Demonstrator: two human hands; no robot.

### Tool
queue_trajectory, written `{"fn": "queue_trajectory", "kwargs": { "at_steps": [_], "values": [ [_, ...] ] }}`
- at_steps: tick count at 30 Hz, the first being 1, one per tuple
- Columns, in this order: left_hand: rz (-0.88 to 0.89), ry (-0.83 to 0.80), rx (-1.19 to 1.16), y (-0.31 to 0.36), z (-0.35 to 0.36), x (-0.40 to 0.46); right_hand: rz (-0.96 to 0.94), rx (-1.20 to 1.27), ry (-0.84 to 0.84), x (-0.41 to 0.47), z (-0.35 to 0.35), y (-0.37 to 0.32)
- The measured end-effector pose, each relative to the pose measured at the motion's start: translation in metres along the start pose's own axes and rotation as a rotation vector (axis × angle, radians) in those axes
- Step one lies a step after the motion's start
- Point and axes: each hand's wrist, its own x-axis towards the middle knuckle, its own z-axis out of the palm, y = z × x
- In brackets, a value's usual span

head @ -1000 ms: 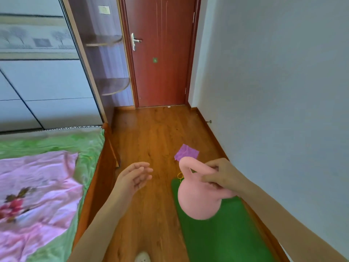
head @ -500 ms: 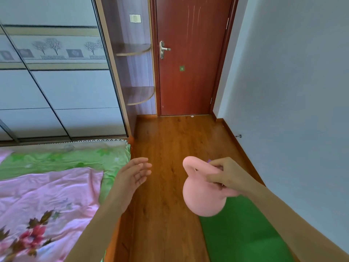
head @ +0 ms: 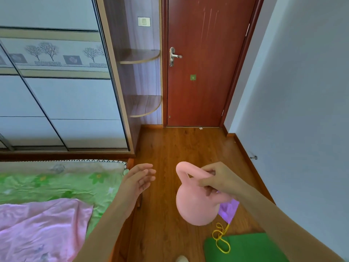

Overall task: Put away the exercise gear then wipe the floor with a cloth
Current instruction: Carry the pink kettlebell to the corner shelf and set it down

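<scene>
Nearest: green foam mat (head: 245,248) w/ yellow elastic loop (head: 221,241) on its edge, purple cloth (head: 227,210) beside, all on wood floor (head: 170,148). Right hand (head: 217,180) grips pink rounded kettlebell (head: 196,203) by handle, held in air; left hand (head: 139,178) relaxed, holding nothing. Step: stowing gear. Next prob needs carrying it to curved corner shelves (head: 145,104), both bare.

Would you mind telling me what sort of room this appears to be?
Most likely a bedroom: a bed with floral bedding, a sliding-door wardrobe beside it, and a wooden door at the end of the wood floor.
</scene>
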Motion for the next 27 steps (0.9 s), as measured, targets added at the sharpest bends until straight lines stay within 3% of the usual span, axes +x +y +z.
{"fn": "queue_trajectory", "kwargs": {
  "at_steps": [9,27],
  "values": [
    [-0.043,0.108,-0.147,0.030,0.033,0.137,-0.033,-0.034,-0.029,0.159,-0.066,0.000],
    [-0.115,0.091,-0.227,0.087,0.045,0.474,0.075,0.063,-0.013,0.481,-0.149,0.003]
  ]
}}
